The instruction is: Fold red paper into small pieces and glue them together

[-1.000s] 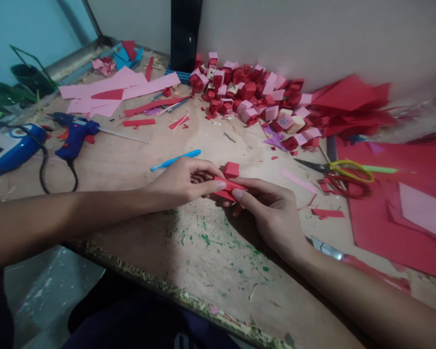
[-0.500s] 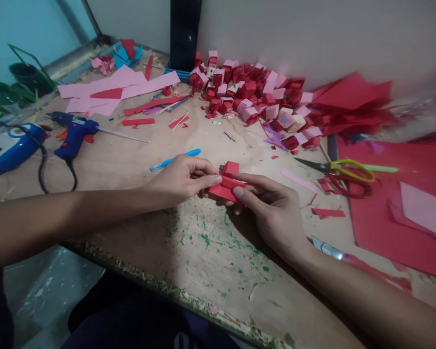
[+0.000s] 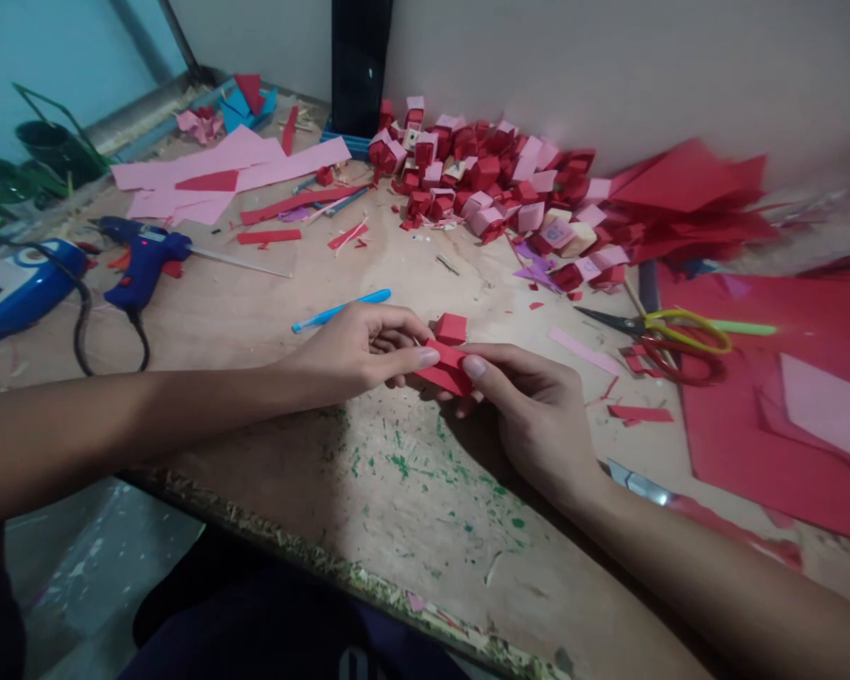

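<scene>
Between both hands a folded piece of red paper (image 3: 448, 366) is pinched above the wooden table. My left hand (image 3: 368, 351) grips its left end, thumb on top. At the right end, my right hand (image 3: 538, 401) closes on it with thumb and fingers; the fingers under the paper are partly hidden. Just beyond the fingertips a small red paper box (image 3: 451, 328) shows; whether it touches the held paper I cannot tell. A blue pen-like stick (image 3: 341, 311) lies behind my left hand.
Scissors (image 3: 652, 331) and a cutter knife (image 3: 637, 483) lie to the right, beside red sheets (image 3: 722, 416). A pile of red and pink paper cubes (image 3: 488, 170) stands at the back. The glue gun (image 3: 145, 260), with its cord, rests at left near pink strips (image 3: 233, 170).
The upper fold of the red paper now lies flatter, and my thumbs have shifted slightly right along it. Everything else on the table stays in place.
</scene>
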Motion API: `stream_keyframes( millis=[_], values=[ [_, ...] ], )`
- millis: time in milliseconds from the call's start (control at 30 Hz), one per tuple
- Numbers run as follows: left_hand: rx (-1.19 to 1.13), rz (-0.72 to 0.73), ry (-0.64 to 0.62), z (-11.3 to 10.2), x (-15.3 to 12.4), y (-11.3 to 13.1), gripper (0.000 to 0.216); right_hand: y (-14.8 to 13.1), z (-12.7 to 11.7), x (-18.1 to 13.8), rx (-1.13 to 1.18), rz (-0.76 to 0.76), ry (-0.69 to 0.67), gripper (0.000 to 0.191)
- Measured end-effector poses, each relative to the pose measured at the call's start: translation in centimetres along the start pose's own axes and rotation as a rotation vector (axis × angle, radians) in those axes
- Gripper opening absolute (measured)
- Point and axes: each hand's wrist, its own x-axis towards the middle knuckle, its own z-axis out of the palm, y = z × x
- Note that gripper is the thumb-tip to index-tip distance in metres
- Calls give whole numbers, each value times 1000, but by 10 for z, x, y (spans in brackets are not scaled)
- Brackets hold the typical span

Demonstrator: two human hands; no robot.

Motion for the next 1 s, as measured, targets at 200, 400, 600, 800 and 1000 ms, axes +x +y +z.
stream_keyframes(
  millis=[200, 400, 600, 800, 1000],
  values=[
    [17, 3, -44, 3, 0, 3, 15, 2, 0, 0, 8, -20, -14, 20],
    [-41, 22, -38, 11, 0, 0, 11, -1, 1, -1, 3, -47, -36, 14],
    [96, 73, -4, 13, -3, 1, 2, 2, 1, -1, -16, -73, -27, 11],
    [13, 80, 36, 10, -2, -2, 6, 3, 1, 0, -43, -93, -15, 9],
    [-60, 82, 70, 9, -2, -2, 9, 3, 2, -1, -62, -84, -38, 8]
  ],
)
